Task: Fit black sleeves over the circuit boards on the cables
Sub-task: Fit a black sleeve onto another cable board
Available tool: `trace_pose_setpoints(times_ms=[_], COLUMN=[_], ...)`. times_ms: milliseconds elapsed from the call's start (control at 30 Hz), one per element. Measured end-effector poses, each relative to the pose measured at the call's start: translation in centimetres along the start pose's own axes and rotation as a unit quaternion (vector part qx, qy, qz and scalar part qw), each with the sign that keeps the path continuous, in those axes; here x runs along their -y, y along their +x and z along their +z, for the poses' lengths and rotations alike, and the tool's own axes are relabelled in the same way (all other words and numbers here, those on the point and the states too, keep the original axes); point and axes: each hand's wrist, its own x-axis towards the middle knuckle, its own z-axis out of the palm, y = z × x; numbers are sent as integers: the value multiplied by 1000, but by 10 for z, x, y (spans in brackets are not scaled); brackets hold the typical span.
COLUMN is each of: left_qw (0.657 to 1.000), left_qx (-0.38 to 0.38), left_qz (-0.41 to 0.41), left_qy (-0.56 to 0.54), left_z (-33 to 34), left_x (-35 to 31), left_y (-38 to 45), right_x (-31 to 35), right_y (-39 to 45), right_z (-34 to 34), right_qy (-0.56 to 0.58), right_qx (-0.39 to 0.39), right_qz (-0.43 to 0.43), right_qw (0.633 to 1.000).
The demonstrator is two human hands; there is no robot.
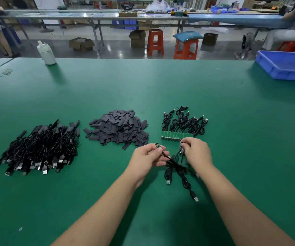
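Both hands (149,156) (197,151) on bare boards; blue bin (285,65) contents unseen.

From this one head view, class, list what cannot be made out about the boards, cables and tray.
- Right hand: its board is blurred and mostly covered by fingers.
- Left hand: the board's parts are too small to read.
- Blue tray: cut off by the right edge, contents hidden behind its wall.

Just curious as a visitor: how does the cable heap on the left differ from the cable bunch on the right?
The left heap is far larger, and its cable ends wear black sleeves; the right bunch is small, with bare green boards lined in a neat row. Both are black USB cables lying on the green table.
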Motion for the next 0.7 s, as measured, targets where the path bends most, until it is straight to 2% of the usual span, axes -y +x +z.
trace_pose_setpoints(times_ms=[133, 267, 367, 433, 467, 567, 600, 700], left_qw=[1000, 999, 994, 987, 982, 971, 966, 958], left_qx=[22, -16, -55, -87, -102, -139, -148, -169], left_qz=[-5, -3, -15, -27, -34, -37, -35, -30], left_qy=[-7, 35, 91, 136, 152, 191, 208, 231], left_z=[-14, -37, -55, -64, -68, -73, -74, -73], left_x=[-6, -11, -14, -13, -12, -7, -5, 0], left_y=[-2, 1, 4, 6, 8, 10, 11, 12], right_x=[-22, -37, -35, -26, -20, 5, 10, 17], right_y=[13, 23, 22, 17, 13, -7, -13, -21], right_z=[-4, -12, -19, -17, -15, 0, 6, 17], right_qy=[-56, -98, -138, -125, -95, -50, -61, -93], right_qx=[46, 98, 49, 10, 36, 233, 268, 307], right_qz=[1, 0, -26, -96, -141, -204, -210, -216], right_qw=[997, 990, 989, 987, 985, 950, 938, 922])
